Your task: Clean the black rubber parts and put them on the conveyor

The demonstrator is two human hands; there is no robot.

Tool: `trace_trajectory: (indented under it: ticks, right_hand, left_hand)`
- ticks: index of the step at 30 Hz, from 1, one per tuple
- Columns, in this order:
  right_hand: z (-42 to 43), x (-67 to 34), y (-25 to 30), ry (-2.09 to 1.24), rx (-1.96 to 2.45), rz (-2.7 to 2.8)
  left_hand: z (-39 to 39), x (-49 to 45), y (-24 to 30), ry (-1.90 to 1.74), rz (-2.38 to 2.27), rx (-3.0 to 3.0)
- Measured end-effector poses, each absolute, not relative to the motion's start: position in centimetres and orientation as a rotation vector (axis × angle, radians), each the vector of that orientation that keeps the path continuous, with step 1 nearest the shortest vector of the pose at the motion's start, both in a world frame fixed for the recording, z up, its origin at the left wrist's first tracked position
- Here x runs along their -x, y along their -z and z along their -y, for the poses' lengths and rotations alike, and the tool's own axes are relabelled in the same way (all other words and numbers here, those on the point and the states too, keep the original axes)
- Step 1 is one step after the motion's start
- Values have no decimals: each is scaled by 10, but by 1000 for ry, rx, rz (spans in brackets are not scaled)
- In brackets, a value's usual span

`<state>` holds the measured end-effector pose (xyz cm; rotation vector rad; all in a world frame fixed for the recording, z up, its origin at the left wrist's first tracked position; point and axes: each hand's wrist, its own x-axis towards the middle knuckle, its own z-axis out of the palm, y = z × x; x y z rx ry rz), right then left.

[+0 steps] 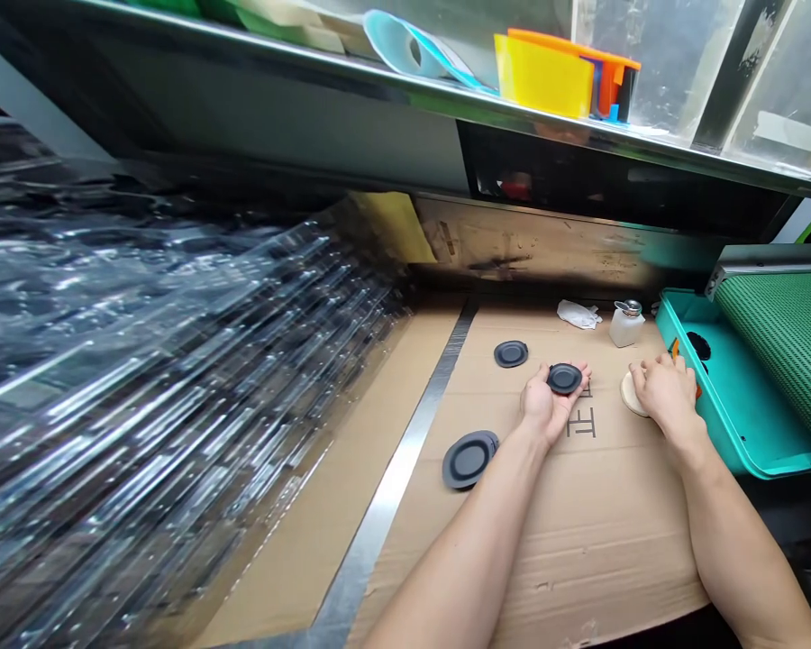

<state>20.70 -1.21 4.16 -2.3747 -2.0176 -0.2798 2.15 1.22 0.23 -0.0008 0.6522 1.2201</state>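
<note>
My left hand [546, 406] lies palm up on the cardboard sheet [568, 514] with a dark grey round rubber disc [565, 379] resting in its loosely curled fingers. My right hand [663, 392] rests palm down on a pale round pad [628, 394], fingers bent over its edge. A second dark disc [511, 353] lies flat farther back on the cardboard. A larger grey disc, or small stack [469, 459], sits to the left of my left forearm.
A big blurred stack of clear plastic trays [149, 397] fills the left. A teal tray [730, 397] and green conveyor belt [788, 347] stand at the right. A small white dispenser bottle [626, 324] and crumpled wipe [578, 315] sit at the back. A metal shelf [446, 95] hangs overhead.
</note>
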Motion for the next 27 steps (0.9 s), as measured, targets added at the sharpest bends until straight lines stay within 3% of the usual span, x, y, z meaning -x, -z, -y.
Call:
trace_trajectory:
  ticks: [4, 8, 15, 27]
  right_hand:
    - [18, -197, -36, 195, 2264, 2193]
    - [18, -188, -28, 38, 1822, 2394]
    - [19, -156, -9, -100, 1457, 1930]
    - [14, -129, -1, 39, 1629, 2112]
  left_hand:
    - [-13, -21, 3, -1229, -663, -73]
    - [-13, -22, 6, -1242, -681, -160]
    - [-9, -31, 5, -1333, -633, -195]
    - [-8, -31, 9, -1238, -525, -198]
